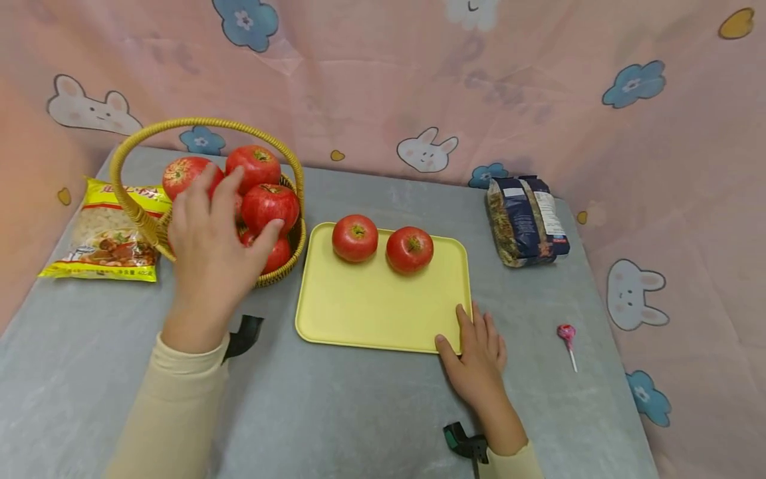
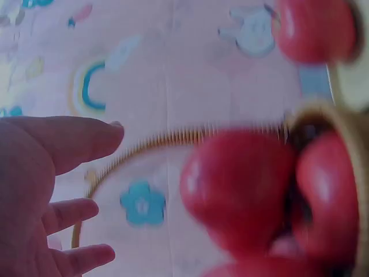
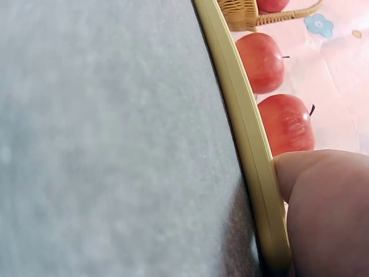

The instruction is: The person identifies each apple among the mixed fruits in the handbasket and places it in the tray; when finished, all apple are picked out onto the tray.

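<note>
My left hand (image 1: 209, 256) is raised over a yellow wicker basket (image 1: 281, 276) heaped with red apples (image 1: 270, 206). Its fingers and thumb are spread, and in the left wrist view a gap shows between the hand (image 2: 52, 184) and the nearest apple (image 2: 236, 184). Two more apples lie side by side at the far edge of a yellow tray (image 1: 377, 306), one (image 1: 355, 237) left of the other (image 1: 409, 250). On the tray's near right corner rests my right hand (image 1: 479, 362), fingers extended. The right wrist view shows its thumb (image 3: 305, 170) against the tray rim (image 3: 245, 127).
Left of the basket lies a yellow-edged food bag (image 1: 110, 233). A dark blue packet (image 1: 528, 223) sits at the back right, with a pink lollipop (image 1: 566, 334) nearer the right edge. A pink printed cloth (image 1: 359, 80) hangs behind the grey table (image 1: 335, 412).
</note>
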